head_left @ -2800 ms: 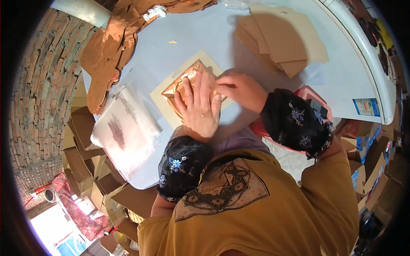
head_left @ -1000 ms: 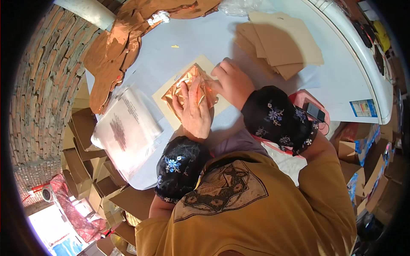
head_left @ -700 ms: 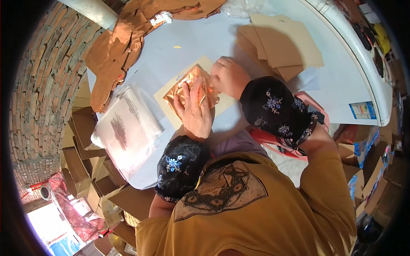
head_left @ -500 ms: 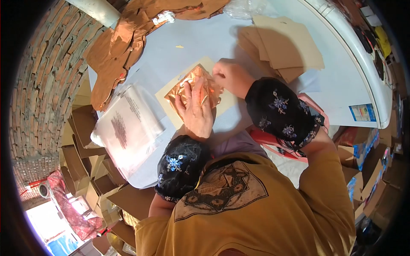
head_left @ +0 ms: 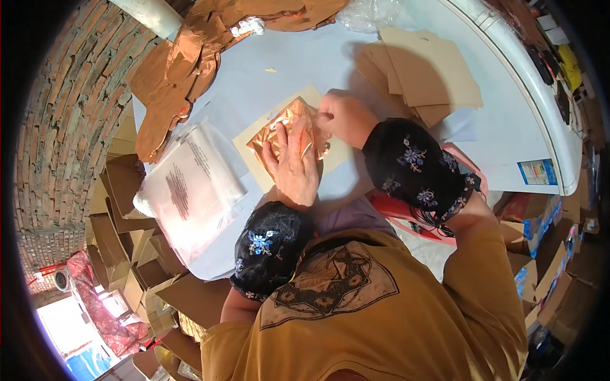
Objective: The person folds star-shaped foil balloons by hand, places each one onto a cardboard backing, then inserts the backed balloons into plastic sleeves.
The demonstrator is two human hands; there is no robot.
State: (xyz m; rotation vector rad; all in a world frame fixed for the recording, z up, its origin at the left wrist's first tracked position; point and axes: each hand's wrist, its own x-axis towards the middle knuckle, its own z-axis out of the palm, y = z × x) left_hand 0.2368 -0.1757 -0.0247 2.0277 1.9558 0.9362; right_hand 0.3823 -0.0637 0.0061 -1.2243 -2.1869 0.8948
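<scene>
In the head view, the crinkled, copper-coloured foil sheet (head_left: 265,134) lies on a square beige card (head_left: 337,160), beneath the left hand (head_left: 294,170), its fingers flat and spread; the right hand (head_left: 348,119) is nearer the foil's right edge, fingers curled, grip unclear.

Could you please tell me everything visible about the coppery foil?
The coppery foil looks thin, shiny and wrinkled, its right edge uneven. It lies on a pale card, whose margins show beyond it. The left hand rests spread across it, hiding part; the right hand is at its right edge, contact unclear.
</scene>
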